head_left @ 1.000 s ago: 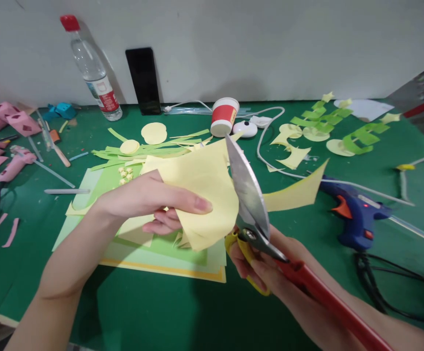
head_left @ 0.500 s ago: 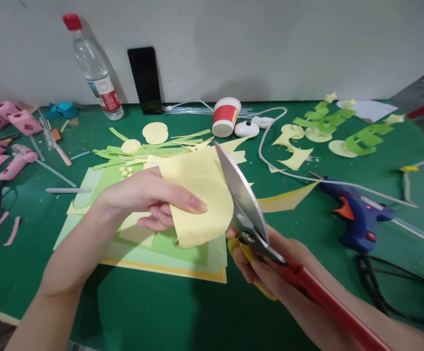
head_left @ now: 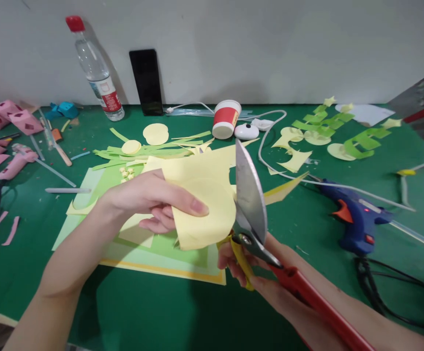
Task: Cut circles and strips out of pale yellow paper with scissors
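Note:
My left hand [head_left: 149,200] pinches a pale yellow paper sheet [head_left: 204,204] with a circle traced on it, thumb on top and fingers underneath. My right hand [head_left: 259,273] is closed around the red and yellow handles of large scissors [head_left: 250,204]. The blades stand in the paper at its right edge, along the circle's curve. A yellow offcut strip [head_left: 283,190] sticks out to the right of the blades. Under both hands lies a stack of green and yellow sheets [head_left: 160,256] on the green table [head_left: 142,312].
A blue glue gun [head_left: 354,217] with its cable lies to the right. At the back stand a water bottle [head_left: 96,73], a black phone [head_left: 147,80] and a red paper cup [head_left: 226,118]. Green strips and yellow discs [head_left: 153,141] lie behind; pink paper pieces [head_left: 3,131] at left.
The scissors have cut further round the circle and the blades have turned more upright. The offcut strip on the right has dropped lower and looks narrower. My left hand keeps its grip.

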The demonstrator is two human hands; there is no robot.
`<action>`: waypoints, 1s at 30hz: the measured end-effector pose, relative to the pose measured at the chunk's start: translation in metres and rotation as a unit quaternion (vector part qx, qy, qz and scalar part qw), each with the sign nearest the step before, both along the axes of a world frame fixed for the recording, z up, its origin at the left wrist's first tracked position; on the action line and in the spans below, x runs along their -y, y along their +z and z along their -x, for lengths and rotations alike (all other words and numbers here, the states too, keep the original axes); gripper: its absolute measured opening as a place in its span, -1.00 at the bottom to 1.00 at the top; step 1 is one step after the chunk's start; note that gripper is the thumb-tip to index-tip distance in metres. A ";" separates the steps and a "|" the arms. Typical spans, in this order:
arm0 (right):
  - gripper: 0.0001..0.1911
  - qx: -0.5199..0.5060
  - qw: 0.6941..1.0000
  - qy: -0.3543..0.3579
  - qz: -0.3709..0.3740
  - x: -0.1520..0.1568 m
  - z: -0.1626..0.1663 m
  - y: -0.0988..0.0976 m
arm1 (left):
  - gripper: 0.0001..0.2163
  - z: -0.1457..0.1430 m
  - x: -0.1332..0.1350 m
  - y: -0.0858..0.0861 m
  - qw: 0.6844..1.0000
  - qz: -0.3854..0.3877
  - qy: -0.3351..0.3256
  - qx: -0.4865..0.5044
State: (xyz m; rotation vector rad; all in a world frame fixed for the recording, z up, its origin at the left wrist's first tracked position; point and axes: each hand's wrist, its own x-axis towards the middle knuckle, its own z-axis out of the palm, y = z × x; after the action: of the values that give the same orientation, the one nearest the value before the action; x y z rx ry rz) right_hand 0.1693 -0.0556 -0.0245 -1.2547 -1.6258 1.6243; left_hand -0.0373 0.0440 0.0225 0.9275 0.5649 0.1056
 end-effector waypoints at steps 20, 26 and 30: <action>-0.83 -0.036 0.998 0.051 -0.025 -0.002 -0.009 -0.023 | -0.66 -0.003 0.001 -0.002 0.999 -0.006 -0.031 -0.006; -0.83 -0.014 0.997 0.074 -0.009 -0.006 -0.006 -0.014 | -0.66 -0.001 -0.002 -0.003 0.998 -0.020 -0.062 -0.006; -0.80 0.007 0.997 0.075 -0.017 -0.008 -0.004 -0.009 | -0.66 0.000 -0.004 -0.001 0.997 -0.022 -0.065 -0.017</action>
State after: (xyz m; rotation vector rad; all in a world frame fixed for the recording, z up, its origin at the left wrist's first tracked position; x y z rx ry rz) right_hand 0.1734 -0.0471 -0.0334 -1.1525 -1.7857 1.6724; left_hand -0.0372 0.0477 0.0213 1.0080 0.5341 -0.0157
